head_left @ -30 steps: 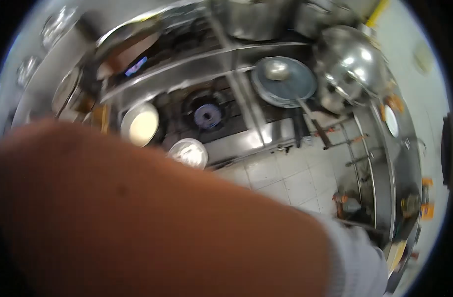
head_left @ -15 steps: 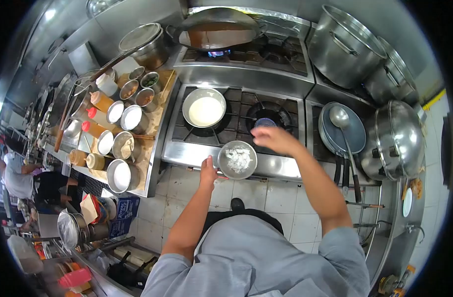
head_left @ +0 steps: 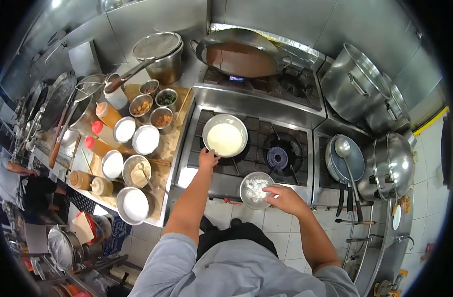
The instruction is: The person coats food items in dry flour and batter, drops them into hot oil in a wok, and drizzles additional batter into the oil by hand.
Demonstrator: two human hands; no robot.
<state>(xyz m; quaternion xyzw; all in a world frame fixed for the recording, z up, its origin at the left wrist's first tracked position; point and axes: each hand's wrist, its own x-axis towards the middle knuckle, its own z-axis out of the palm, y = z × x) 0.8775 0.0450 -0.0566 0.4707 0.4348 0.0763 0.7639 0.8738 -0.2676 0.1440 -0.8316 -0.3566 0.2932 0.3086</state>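
A pan (head_left: 225, 136) with pale creamy liquid sits on the left burner of the stove. My left hand (head_left: 207, 159) is at its lower left edge, fingers closed there; whatever handle they hold is hidden. In front of the stove's right burner, at the front edge, is a metal bowl (head_left: 256, 190) of white chunks. My right hand (head_left: 286, 199) is at the bowl's right rim, its fingers pinched on a small white piece. The lit burner (head_left: 277, 157) shows a blue flame beyond the bowl.
A wide wok (head_left: 242, 60) of brown liquid stands on the back burner. Sauce bottles (head_left: 108, 115) and small bowls (head_left: 146, 139) crowd a board at left. A ladle (head_left: 342, 147) lies across stacked pans (head_left: 357, 166) at right. A person (head_left: 20, 180) stands far left.
My left hand has gone from beside the bowl to the pan's edge. My right hand has come from over the burner to the bowl's right rim. The camera view has shifted.
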